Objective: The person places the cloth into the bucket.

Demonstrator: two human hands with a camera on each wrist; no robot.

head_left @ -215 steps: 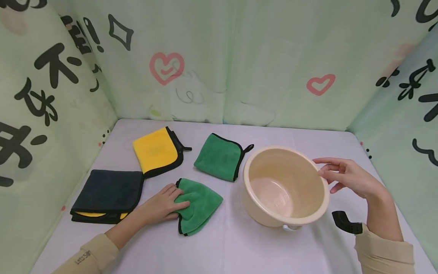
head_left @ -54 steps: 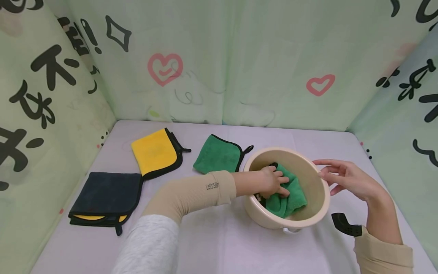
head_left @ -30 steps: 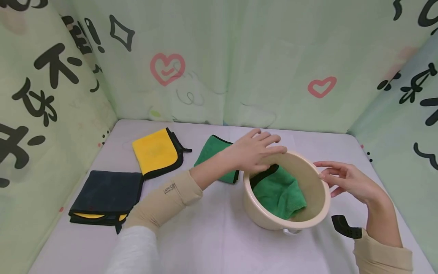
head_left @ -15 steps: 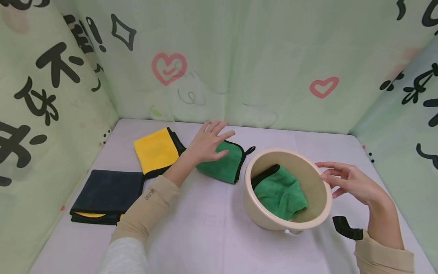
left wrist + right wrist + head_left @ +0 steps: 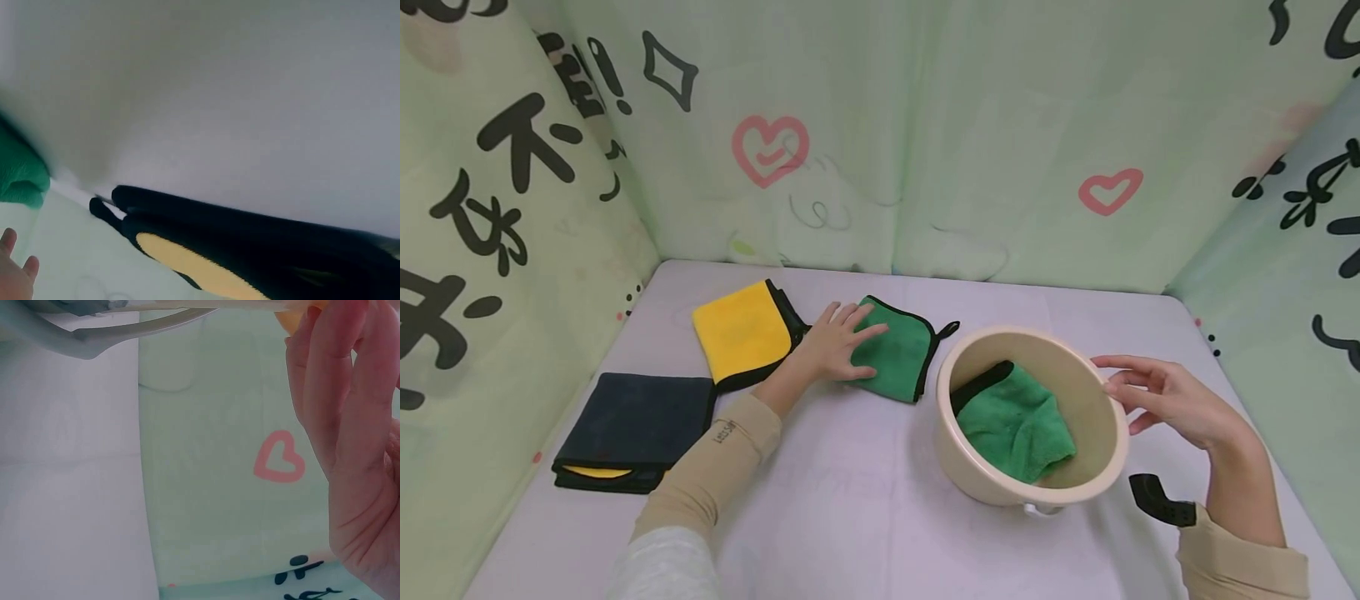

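Observation:
In the head view my left hand is spread over the left part of a folded green cleaning cloth with black edging and a hanging loop. In the left wrist view, the fingertips of that hand show at the lower left, near the green cloth. To the right stands a cream plastic bucket. Thumb and fingers of my right hand pinch its right rim. Inside the bucket lies a second green cloth, crumpled, its black edge against the left wall.
A folded yellow cloth lies left of my left hand, with its black edge close to the wrist. A dark folded cloth with yellow showing inside lies nearer, at the left. Printed curtains enclose the white table at back and sides.
My left hand took the nearer green cloth into the bucket, let go, withdrew leftward, then lowered over the other green cloth. The right hand stayed at the bucket's rim.

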